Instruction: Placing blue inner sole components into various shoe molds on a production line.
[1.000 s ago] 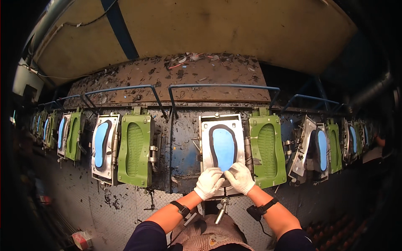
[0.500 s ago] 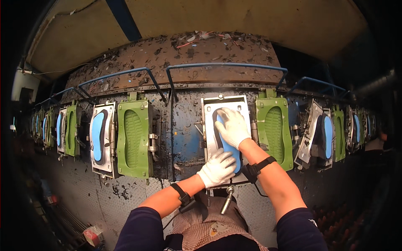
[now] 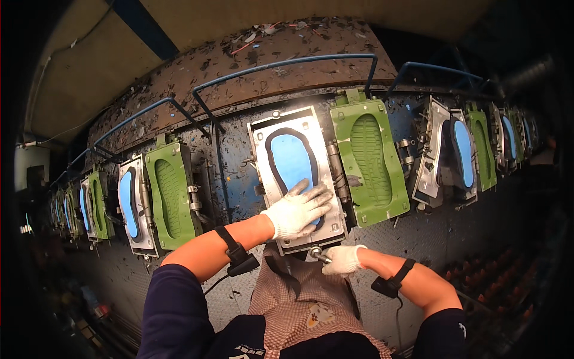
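Observation:
My left hand (image 3: 298,210), in a white glove, lies with its fingers spread on the heel part of a blue shoe sole (image 3: 291,157). A black rim runs round the sole, which sits on a silver metal mould plate (image 3: 299,243). At the front edge of that plate my right hand (image 3: 342,259), gloved too, is closed round a metal handle (image 3: 321,256). Its fingers are partly hidden from above. Just right of the plate stands the open green mould half (image 3: 369,157), with a tread pattern in its sole-shaped hollow.
More open moulds line the bench both ways, among them a green half (image 3: 170,194) and a plate with a blue sole (image 3: 127,200) at left. At right a tilted metal frame (image 3: 429,152) stands up. Blue rails (image 3: 287,61) run behind; dark scraps litter the brown surface (image 3: 311,45).
My right hand has left the sole and come down to grip the handle. My left hand has moved up onto the sole and flattened. The view has shifted and tilted.

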Demonstrator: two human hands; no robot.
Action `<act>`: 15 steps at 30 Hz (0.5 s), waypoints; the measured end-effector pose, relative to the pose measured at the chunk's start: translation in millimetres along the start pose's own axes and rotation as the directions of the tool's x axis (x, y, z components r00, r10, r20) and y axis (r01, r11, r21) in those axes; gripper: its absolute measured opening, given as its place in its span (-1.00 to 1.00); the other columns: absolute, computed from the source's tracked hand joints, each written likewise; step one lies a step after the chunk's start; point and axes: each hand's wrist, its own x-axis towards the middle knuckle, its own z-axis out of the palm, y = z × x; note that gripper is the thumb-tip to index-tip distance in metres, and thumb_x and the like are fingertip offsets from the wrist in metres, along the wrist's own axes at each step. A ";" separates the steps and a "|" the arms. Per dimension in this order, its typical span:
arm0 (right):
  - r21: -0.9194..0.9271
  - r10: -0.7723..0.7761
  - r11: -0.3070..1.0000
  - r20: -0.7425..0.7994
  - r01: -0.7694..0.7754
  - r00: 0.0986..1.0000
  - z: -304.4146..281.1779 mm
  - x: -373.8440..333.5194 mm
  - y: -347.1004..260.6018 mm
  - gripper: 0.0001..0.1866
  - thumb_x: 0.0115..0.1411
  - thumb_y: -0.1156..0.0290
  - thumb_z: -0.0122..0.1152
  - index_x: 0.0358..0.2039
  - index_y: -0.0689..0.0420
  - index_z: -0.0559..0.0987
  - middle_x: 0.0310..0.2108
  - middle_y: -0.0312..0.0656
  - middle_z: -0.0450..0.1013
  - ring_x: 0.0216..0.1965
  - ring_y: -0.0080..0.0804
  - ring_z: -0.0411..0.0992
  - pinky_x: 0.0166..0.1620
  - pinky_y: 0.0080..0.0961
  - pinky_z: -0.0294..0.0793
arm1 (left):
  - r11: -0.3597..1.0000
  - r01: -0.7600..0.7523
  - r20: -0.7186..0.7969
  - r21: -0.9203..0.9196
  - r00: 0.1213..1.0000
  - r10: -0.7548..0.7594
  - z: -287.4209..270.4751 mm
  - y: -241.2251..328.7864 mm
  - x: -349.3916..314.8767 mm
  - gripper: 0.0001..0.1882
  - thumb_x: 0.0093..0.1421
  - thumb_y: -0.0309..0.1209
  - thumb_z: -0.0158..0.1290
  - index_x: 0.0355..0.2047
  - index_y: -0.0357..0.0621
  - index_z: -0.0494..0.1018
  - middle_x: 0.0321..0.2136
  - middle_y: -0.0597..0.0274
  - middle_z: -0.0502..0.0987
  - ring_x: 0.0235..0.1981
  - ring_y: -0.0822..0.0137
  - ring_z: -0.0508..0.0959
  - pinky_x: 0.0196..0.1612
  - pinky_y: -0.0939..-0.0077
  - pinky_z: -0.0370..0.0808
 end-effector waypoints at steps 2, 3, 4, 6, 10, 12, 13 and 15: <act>-0.551 -0.030 0.833 -0.128 -0.046 0.991 -2.4 -20.9 -31.3 -0.48 0.20 0.32 0.14 0.15 0.27 0.50 -0.07 0.23 0.61 -0.07 0.05 0.64 -0.09 -0.12 0.64 | 0.999 0.050 -0.005 0.020 0.999 -0.050 -4.4 10.1 -1.4 -0.25 0.26 -0.12 0.09 0.42 -0.10 0.23 0.48 0.00 0.15 0.54 0.03 0.05 0.53 -0.23 -0.09; -0.585 -0.132 0.808 -0.302 -0.075 0.944 10.3 -36.3 -38.1 -0.56 0.25 0.30 0.15 0.11 0.22 0.51 -0.19 0.18 0.63 -0.19 0.07 0.65 -0.19 -0.10 0.65 | 0.994 0.103 -0.007 0.036 0.995 -0.103 -4.2 11.8 -3.7 -0.25 0.26 -0.12 0.10 0.42 -0.10 0.23 0.48 -0.02 0.15 0.54 0.03 0.05 0.53 -0.22 -0.10; -0.611 -0.254 0.787 -0.452 -0.090 0.855 29.2 -31.9 -23.6 -0.59 0.27 0.28 0.17 0.08 0.19 0.51 -0.27 0.13 0.61 -0.27 0.05 0.65 -0.26 -0.11 0.65 | 0.992 0.122 -0.022 0.038 0.992 -0.121 -5.2 12.9 -4.2 -0.25 0.26 -0.12 0.10 0.42 -0.10 0.23 0.48 -0.02 0.15 0.54 0.03 0.05 0.53 -0.22 -0.10; -0.646 -0.500 0.761 -0.636 -0.052 0.588 60.0 -26.1 -0.8 -0.68 0.30 0.26 0.19 0.00 0.12 0.48 -0.47 -0.02 0.52 -0.49 -0.05 0.60 -0.44 -0.16 0.60 | 0.994 0.098 -0.044 -0.043 0.994 -0.100 -7.2 10.4 -4.8 -0.26 0.30 -0.08 0.08 0.42 -0.11 0.23 0.44 -0.09 0.21 0.53 0.00 0.07 0.53 -0.18 -0.08; -0.847 -0.655 0.510 -0.271 0.149 0.705 -4.8 -37.4 10.5 -0.75 0.28 0.37 0.09 -0.06 0.16 0.50 -0.42 -0.07 0.58 -0.44 -0.07 0.62 -0.41 -0.16 0.60 | 0.787 0.043 -0.509 -0.616 0.741 -0.438 -8.6 -38.4 -12.6 -0.34 0.36 -0.07 0.03 0.37 -0.14 0.30 0.40 -0.11 0.29 0.46 -0.02 0.22 0.50 -0.01 0.09; -0.854 -0.585 0.503 -0.226 0.130 0.779 -7.7 -41.7 -6.4 -0.71 0.29 0.34 0.10 -0.01 0.13 0.52 -0.40 -0.08 0.59 -0.38 -0.06 0.62 -0.36 -0.14 0.61 | 0.353 -0.121 -0.371 -0.928 0.198 -0.907 22.2 -93.1 -34.5 -0.32 0.44 0.02 -0.09 0.40 -0.16 0.26 0.38 -0.09 0.33 0.38 0.00 0.35 0.47 0.12 0.19; -0.867 -0.581 0.485 -0.219 0.116 0.784 -8.2 -43.4 -11.0 -0.70 0.30 0.31 0.12 0.01 0.11 0.52 -0.40 -0.07 0.59 -0.38 -0.05 0.63 -0.34 -0.13 0.62 | 0.093 -0.321 -0.083 -0.942 -0.044 -0.996 49.9 -118.1 -41.9 -0.29 0.47 0.07 -0.16 0.42 -0.18 0.23 0.37 -0.06 0.35 0.33 0.02 0.40 0.45 0.18 0.23; -0.865 -0.622 0.474 -0.197 0.164 0.758 4.4 -45.2 -19.7 -0.69 0.32 0.25 0.13 0.02 0.09 0.54 -0.35 -0.06 0.59 -0.35 -0.05 0.63 -0.29 -0.15 0.63 | -0.374 -0.444 0.407 -0.814 0.022 -0.913 124.9 -155.4 -77.1 -0.18 0.47 0.20 -0.24 0.43 -0.24 0.20 0.34 -0.03 0.39 0.26 0.03 0.46 0.40 0.24 0.29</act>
